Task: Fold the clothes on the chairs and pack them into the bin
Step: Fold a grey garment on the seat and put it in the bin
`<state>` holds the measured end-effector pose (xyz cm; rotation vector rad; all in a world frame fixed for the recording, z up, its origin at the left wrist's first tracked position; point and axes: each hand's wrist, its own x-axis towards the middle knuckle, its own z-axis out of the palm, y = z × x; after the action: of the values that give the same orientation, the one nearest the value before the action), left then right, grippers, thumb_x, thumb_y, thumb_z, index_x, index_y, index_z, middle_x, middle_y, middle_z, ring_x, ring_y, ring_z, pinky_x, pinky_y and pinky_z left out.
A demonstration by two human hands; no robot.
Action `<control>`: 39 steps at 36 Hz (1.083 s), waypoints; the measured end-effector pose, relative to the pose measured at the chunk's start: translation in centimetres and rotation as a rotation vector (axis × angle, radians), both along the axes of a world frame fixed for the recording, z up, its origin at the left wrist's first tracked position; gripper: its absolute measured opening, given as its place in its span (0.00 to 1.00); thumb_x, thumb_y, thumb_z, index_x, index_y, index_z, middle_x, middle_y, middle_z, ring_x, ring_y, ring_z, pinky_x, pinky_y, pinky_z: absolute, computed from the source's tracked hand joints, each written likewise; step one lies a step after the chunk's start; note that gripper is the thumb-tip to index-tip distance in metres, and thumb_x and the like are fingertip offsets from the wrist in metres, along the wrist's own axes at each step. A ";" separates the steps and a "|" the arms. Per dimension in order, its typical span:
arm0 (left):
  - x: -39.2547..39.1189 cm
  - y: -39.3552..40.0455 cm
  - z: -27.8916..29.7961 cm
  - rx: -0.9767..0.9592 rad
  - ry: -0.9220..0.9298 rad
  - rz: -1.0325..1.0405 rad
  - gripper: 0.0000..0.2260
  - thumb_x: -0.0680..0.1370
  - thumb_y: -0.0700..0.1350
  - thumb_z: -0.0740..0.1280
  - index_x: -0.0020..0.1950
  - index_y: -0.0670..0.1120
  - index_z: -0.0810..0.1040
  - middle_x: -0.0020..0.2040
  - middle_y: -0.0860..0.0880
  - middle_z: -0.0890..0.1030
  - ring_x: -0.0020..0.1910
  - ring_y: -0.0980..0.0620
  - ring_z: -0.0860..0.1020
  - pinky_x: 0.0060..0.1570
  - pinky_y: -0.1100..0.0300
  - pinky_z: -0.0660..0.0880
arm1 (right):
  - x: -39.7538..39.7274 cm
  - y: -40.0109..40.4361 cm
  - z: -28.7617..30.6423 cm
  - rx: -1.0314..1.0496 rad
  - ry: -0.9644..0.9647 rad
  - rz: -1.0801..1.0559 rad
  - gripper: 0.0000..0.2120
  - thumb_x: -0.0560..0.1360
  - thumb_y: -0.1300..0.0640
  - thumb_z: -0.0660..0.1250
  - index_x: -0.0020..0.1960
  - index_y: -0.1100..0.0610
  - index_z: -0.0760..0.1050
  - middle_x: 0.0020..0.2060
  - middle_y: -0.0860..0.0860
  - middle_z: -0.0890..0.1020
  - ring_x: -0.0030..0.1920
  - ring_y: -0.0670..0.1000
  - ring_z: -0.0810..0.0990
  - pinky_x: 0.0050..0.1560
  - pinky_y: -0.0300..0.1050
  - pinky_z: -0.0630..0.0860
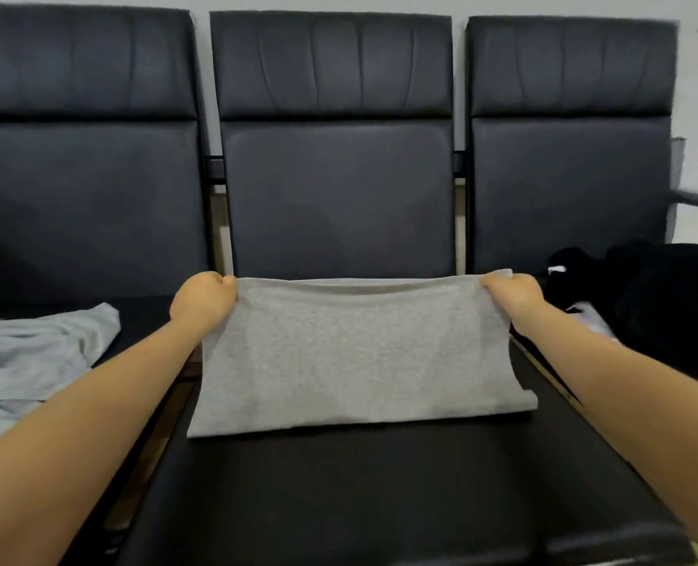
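Note:
A grey garment (355,353), folded into a rectangle, lies on the seat of the middle black chair (380,504). Its far edge is lifted off the seat. My left hand (202,298) pinches the far left corner of that edge. My right hand (512,290) pinches the far right corner. The near edge of the garment rests flat on the seat. The fingertips of both hands are hidden behind the cloth. No bin is in view.
A light grey garment (33,353) lies crumpled on the left chair seat. A heap of black clothing (657,304) with a white piece under it covers the right chair seat. Three black chair backs (335,189) stand against a white wall.

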<state>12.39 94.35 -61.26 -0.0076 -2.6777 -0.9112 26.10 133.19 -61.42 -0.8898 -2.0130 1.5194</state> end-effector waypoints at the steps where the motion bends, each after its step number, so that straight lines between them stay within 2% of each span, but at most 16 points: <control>1: -0.8 0.2 0.0 0.005 0.001 0.008 0.16 0.80 0.44 0.57 0.33 0.42 0.68 0.33 0.44 0.69 0.32 0.46 0.67 0.32 0.55 0.63 | -0.8 0.0 -0.2 0.001 -0.013 -0.014 0.13 0.79 0.51 0.62 0.54 0.61 0.73 0.42 0.53 0.76 0.46 0.56 0.78 0.54 0.51 0.76; 2: -1.6 0.3 -0.1 0.016 0.006 0.011 0.14 0.81 0.42 0.57 0.37 0.40 0.71 0.35 0.43 0.72 0.34 0.45 0.69 0.34 0.54 0.65 | -1.6 0.1 -0.5 0.004 -0.027 -0.032 0.16 0.80 0.50 0.60 0.55 0.63 0.74 0.43 0.54 0.77 0.47 0.58 0.79 0.56 0.51 0.76; 4: -2.7 0.7 -0.8 0.049 0.015 0.017 0.09 0.81 0.40 0.58 0.56 0.37 0.75 0.48 0.38 0.76 0.45 0.40 0.75 0.41 0.51 0.70 | -3.0 0.0 -1.4 0.065 -0.063 -0.057 0.17 0.80 0.50 0.59 0.55 0.64 0.76 0.46 0.57 0.78 0.49 0.60 0.78 0.54 0.51 0.74; 5: -3.1 0.9 -1.4 0.060 0.001 0.026 0.14 0.81 0.40 0.59 0.66 0.37 0.70 0.56 0.36 0.76 0.53 0.37 0.75 0.47 0.49 0.71 | -3.7 -0.1 -2.1 0.116 -0.097 -0.049 0.16 0.80 0.51 0.61 0.54 0.64 0.77 0.48 0.58 0.78 0.51 0.61 0.78 0.54 0.51 0.73; 7: -3.0 1.6 -2.5 0.046 -0.047 0.041 0.23 0.81 0.42 0.61 0.75 0.39 0.61 0.66 0.35 0.70 0.63 0.35 0.70 0.57 0.45 0.70 | -4.2 -0.7 -3.2 0.211 -0.195 -0.029 0.19 0.78 0.49 0.65 0.61 0.62 0.75 0.56 0.60 0.77 0.60 0.63 0.75 0.58 0.52 0.71; 10: -1.9 3.0 -3.7 -0.042 -0.053 0.023 0.25 0.81 0.46 0.61 0.76 0.41 0.59 0.69 0.35 0.66 0.67 0.34 0.65 0.61 0.42 0.68 | -4.0 -1.3 -4.4 0.323 -0.321 -0.028 0.32 0.76 0.45 0.67 0.72 0.63 0.64 0.68 0.61 0.69 0.69 0.64 0.66 0.65 0.57 0.67; 16: 2.7 5.3 -4.2 -0.194 0.046 -0.233 0.23 0.82 0.51 0.58 0.75 0.45 0.64 0.72 0.42 0.67 0.71 0.41 0.64 0.66 0.46 0.65 | -1.7 -2.0 -3.3 0.443 -0.526 -0.007 0.38 0.71 0.39 0.69 0.71 0.62 0.64 0.69 0.60 0.66 0.70 0.61 0.63 0.64 0.53 0.67; 20: 7.3 6.7 -5.2 -0.415 -0.148 -0.390 0.26 0.81 0.60 0.53 0.78 0.52 0.57 0.78 0.46 0.56 0.77 0.46 0.54 0.73 0.47 0.54 | 1.3 -3.1 -3.0 0.535 -0.710 0.125 0.41 0.69 0.35 0.69 0.72 0.59 0.66 0.70 0.58 0.66 0.70 0.61 0.64 0.67 0.54 0.66; 22: 9.2 6.9 -6.1 -0.578 -0.271 -0.433 0.28 0.81 0.63 0.49 0.79 0.55 0.52 0.79 0.48 0.49 0.78 0.47 0.48 0.75 0.46 0.47 | 2.5 -4.2 -2.9 0.578 -0.753 0.200 0.36 0.71 0.37 0.68 0.71 0.57 0.68 0.70 0.56 0.68 0.70 0.60 0.66 0.68 0.53 0.66; 25: 11.2 6.5 -6.3 -0.654 -0.288 -0.441 0.28 0.81 0.64 0.47 0.79 0.56 0.50 0.80 0.48 0.47 0.78 0.47 0.47 0.75 0.45 0.45 | 4.2 -5.5 -2.8 0.514 -0.658 0.241 0.18 0.74 0.49 0.67 0.59 0.59 0.75 0.58 0.55 0.77 0.61 0.57 0.75 0.60 0.46 0.72; 27: 12.3 6.0 -5.9 -0.678 -0.295 -0.453 0.28 0.81 0.64 0.47 0.79 0.56 0.49 0.80 0.48 0.47 0.78 0.46 0.47 0.75 0.45 0.46 | 5.2 -5.9 -2.9 0.387 -0.547 0.212 0.12 0.76 0.56 0.64 0.54 0.63 0.76 0.51 0.56 0.79 0.54 0.57 0.79 0.50 0.44 0.74; 30: 13.7 5.3 -5.7 -0.699 -0.299 -0.475 0.28 0.81 0.64 0.47 0.79 0.56 0.50 0.80 0.48 0.48 0.78 0.46 0.49 0.75 0.45 0.48 | 6.3 -6.4 -2.5 0.067 -0.368 0.135 0.12 0.76 0.58 0.66 0.57 0.63 0.73 0.51 0.57 0.77 0.52 0.58 0.76 0.53 0.48 0.73; 34: 14.6 3.9 -5.7 -0.649 -0.233 -0.488 0.25 0.81 0.61 0.51 0.78 0.55 0.57 0.78 0.49 0.55 0.76 0.48 0.53 0.74 0.48 0.53 | 6.7 -5.5 -2.5 -0.180 -0.220 0.059 0.27 0.64 0.50 0.73 0.61 0.58 0.75 0.55 0.56 0.79 0.55 0.61 0.78 0.60 0.56 0.75; 35: 14.5 3.4 -5.7 -0.641 -0.198 -0.488 0.24 0.82 0.59 0.52 0.77 0.54 0.59 0.77 0.49 0.57 0.76 0.48 0.56 0.73 0.49 0.55 | 6.8 -5.3 -2.4 -0.201 -0.210 0.051 0.26 0.63 0.49 0.73 0.59 0.57 0.76 0.53 0.56 0.80 0.53 0.60 0.78 0.59 0.57 0.75; 37: 14.2 2.4 -5.5 -0.628 -0.151 -0.476 0.22 0.82 0.57 0.54 0.75 0.53 0.62 0.74 0.48 0.63 0.73 0.48 0.60 0.71 0.50 0.60 | 7.4 -6.2 -1.4 -0.197 -0.174 0.064 0.14 0.71 0.51 0.70 0.52 0.59 0.77 0.45 0.56 0.79 0.49 0.59 0.78 0.56 0.53 0.75; 39: 13.6 1.5 -5.3 -0.575 -0.138 -0.430 0.21 0.82 0.55 0.55 0.74 0.51 0.65 0.71 0.47 0.67 0.70 0.47 0.64 0.68 0.50 0.64 | 7.4 -7.1 -0.3 -0.154 -0.152 0.085 0.09 0.76 0.53 0.65 0.50 0.60 0.76 0.43 0.56 0.78 0.46 0.58 0.77 0.50 0.49 0.73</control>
<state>25.99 95.84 -66.58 -0.6896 -3.0278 -0.2100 33.52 126.14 -61.72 -1.0197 -2.0853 1.7193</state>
